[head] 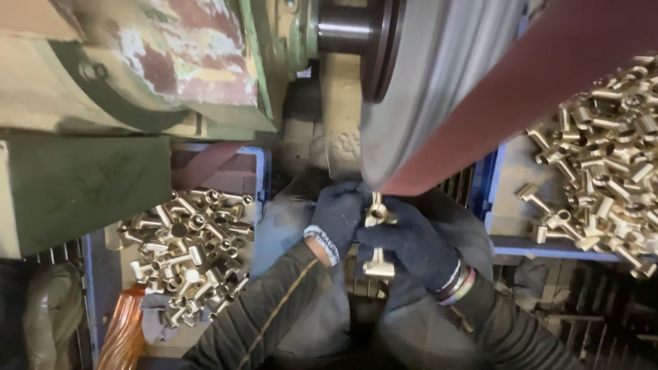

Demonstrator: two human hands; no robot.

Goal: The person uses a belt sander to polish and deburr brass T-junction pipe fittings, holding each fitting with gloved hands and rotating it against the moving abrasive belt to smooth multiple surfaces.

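Head view, looking down at a belt sander.

Both hands in dark knit gloves, dark sleeves. Left hand [337, 218] and right hand [406, 241] are closed around one brass fitting [378, 236], a T-shaped piece held upright btwn them at frame centre. Left fingers wrap the upper part from the left; right hand grips from the right and lower down. Fitting's top end sits right at the lower edge of the belt [541, 89], a red-brown abrasive band running over a grey wheel [425, 82]; contact vs. small gap: cannot tell, blur. Fitting's lower end sticks out below the hands.

Left of the hands: blue crate [259, 171] w/ a heap of brass fittings [188, 250], same T shape, piled loose. Right of the hands: second blue crate [495, 205] w/ a larger brass heap [606, 151], spilling toward upper right.

Machine body [137, 75] upper left, green and cream paint, worn, red patches showing through. Orange plastic wrap [123, 332] at lower left, crumpled, beside a grey rag [156, 322]. No readable labels or signs in view.
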